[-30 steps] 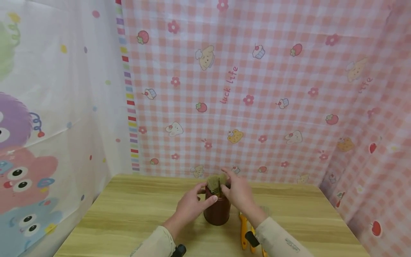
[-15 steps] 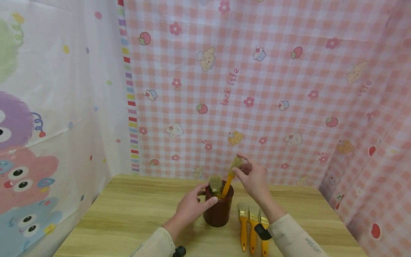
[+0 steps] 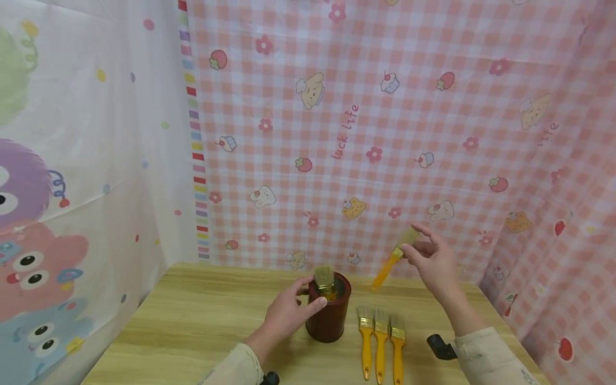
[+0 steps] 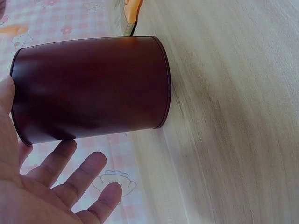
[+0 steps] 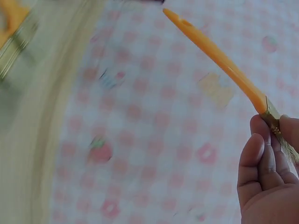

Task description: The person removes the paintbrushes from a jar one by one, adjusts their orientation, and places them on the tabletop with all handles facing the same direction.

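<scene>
My right hand [image 3: 435, 262] pinches a paintbrush [image 3: 387, 268] by its metal band, up in the air to the right of the cup. Its orange handle slants down to the left, as the right wrist view shows with the same paintbrush [image 5: 219, 58]. With thumb and fingers at the rim, my left hand [image 3: 289, 307] holds a dark red-brown cylindrical cup [image 3: 326, 323] upright on the table. Another paintbrush [image 3: 324, 278] stands in that cup, bristles up, its handle mostly hidden inside. In the left wrist view the cup [image 4: 93, 88] appears sideways, fingers [image 4: 58, 163] along its side.
Three orange-handled paintbrushes [image 3: 381, 347] lie side by side on the wooden table [image 3: 202, 321] right of the cup, bristles pointing away. A pink checked cloth [image 3: 337, 133] hangs behind the table, and a white cartoon cloth [image 3: 110, 160] hangs at the left.
My right hand has drawn a paintbrush up out of the cup and carried it to the right. The left hand has stayed at the cup.
</scene>
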### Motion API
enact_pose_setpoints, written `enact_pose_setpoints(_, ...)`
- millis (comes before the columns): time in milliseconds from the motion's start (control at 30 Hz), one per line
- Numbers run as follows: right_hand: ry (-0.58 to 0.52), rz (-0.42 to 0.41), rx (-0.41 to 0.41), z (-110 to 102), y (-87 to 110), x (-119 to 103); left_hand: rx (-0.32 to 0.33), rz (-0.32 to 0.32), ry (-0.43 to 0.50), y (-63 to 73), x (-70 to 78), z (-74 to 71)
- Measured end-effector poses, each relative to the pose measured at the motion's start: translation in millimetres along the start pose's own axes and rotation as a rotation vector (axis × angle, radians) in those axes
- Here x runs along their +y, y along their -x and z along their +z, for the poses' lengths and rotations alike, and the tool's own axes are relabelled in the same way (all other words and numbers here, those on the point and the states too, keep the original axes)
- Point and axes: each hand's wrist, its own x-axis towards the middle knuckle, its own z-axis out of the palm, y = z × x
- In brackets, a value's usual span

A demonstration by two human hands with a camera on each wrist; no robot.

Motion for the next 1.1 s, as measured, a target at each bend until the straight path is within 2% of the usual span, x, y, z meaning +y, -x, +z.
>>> enact_pose_setpoints(100, 0.088, 0.039, -0.017, -17, 3.9, 20, -0.003, -0.011, 0.003, -0.2, -0.6, 1.2)
enact_pose_setpoints(233, 0.189, 0.146, -0.091, -39, 11.6, 46, -0.004, -0.022, 0.001, -0.4, -1.4, 2.0)
enact_pose_setpoints(400, 0.240, 0.257, -0.182, -61, 22.6, 77, -0.003, -0.021, -0.005, -0.9, -2.1, 2.0)
enact_pose_setpoints(600, 0.177, 0.381, -0.360, -72, 24.3, 108, -0.002, -0.021, -0.007, -1.3, -2.7, 0.7)
enact_pose_setpoints(833, 0.022, 0.496, -0.574, -70, 33.1, 136, -0.001, -0.015, -0.019, -2.6, -4.4, 1.2)
enact_pose_setpoints(967, -0.018, 0.492, -0.644, -62, 39.2, 144, 0.005, -0.015, -0.021, -3.2, -5.1, 1.5)
enact_pose_setpoints(1100, -0.040, 0.495, -0.670, -52, 43.5, 148, 0.002, -0.016, -0.023, -3.0, -5.4, 1.6)
